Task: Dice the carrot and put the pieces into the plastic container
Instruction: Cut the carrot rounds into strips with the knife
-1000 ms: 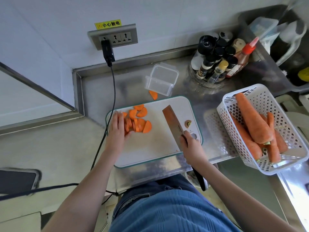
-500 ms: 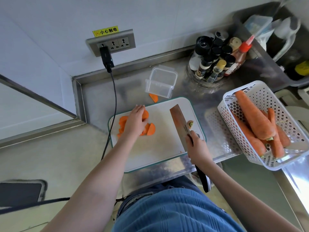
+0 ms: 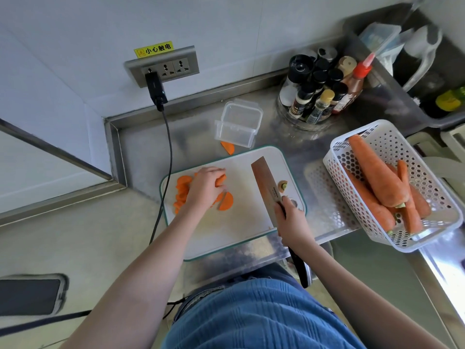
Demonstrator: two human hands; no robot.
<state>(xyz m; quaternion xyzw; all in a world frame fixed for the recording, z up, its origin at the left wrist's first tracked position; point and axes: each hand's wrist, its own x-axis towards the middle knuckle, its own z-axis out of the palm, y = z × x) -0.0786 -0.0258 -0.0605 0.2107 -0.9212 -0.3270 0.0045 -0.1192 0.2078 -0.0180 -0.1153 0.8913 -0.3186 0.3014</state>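
Carrot slices (image 3: pixel 183 191) lie on the cutting board (image 3: pixel 241 222), where the left hand (image 3: pixel 205 188) gathers and grips some, probably for dicing, while the right hand (image 3: pixel 292 224) holds the cleaver (image 3: pixel 266 187) aside.

One cutting board (image 3: pixel 251 222), one knife (image 3: pixel 266 187), one plastic container (image 3: pixel 237 124), one basket (image 3: pixel 352 157), two hands.

The left hand (image 3: pixel 205 188) covers part of the carrot slices (image 3: pixel 182 191), so how many it grips can't be told. The right hand (image 3: pixel 292 222) hides the cleaver (image 3: pixel 266 187) where blade meets handle. The blade's stamped mark is too small to read. Spice bottles (image 3: pixel 318 94): labels illegible. The top-right sink area (image 3: pixel 425 59) is blurred, perhaps a tap. The phone (image 3: pixel 27 295) is cut off at the left edge.
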